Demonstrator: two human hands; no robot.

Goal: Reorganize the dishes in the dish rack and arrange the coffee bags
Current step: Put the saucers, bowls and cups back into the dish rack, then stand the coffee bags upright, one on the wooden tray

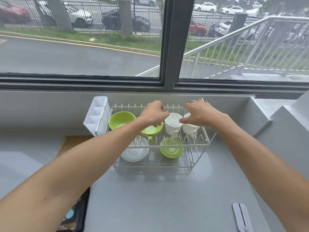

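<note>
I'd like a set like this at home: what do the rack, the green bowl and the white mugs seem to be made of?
Rack: thin bright wire, probably chromed or stainless steel, judging by its silvery shine. Green bowl: looks like glazed ceramic, smooth and glossy with a light reflection inside, though melamine is possible. White mugs: likely glazed ceramic too, with thick walls and a glossy finish.

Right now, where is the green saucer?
In the head view, the green saucer stands on the dish rack's lower tier, right of the white plate, below the white mugs.
</note>
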